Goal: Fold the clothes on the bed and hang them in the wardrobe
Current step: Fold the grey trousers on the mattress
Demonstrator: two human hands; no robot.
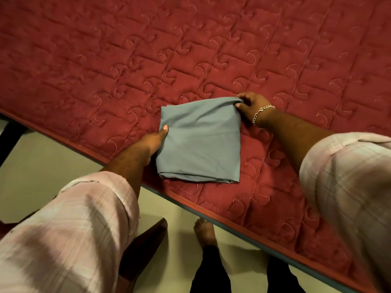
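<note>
A folded grey-blue garment (198,142) lies flat on the maroon quilted mattress (105,60) of the bed, close to its near edge, forming a roughly square bundle with layered folds visible along its lower edge and at its upper left corner; the left hand (155,140) meets the garment's left edge, the thumb lying on top of the cloth and the other fingers hidden beneath or behind the fabric, so its grip is clasping that edge; the right hand (250,104) is at the garment's upper right corner, where thumb and fingers pinch a gathered bit of the cloth, the fabric bunched slightly at that point; a silver chain bracelet (262,113) circles the right wrist; both forearms emerge from rolled-up sleeves of a pale pink checked shirt (63,229), the left sleeve filling the lower left of the view and the right sleeve the right side; the mattress carries stitched swirl and block patterns and has a red piped border (211,214) running diagonally across the picture; below that border lies a pale floor (42,166), on which a bare foot (205,231) stands just beside the bed edge, with dark trouser legs (211,275) beneath it in the frame; a dark wooden piece of furniture (146,246) shows near the left sleeve, partly hidden by it.
</note>
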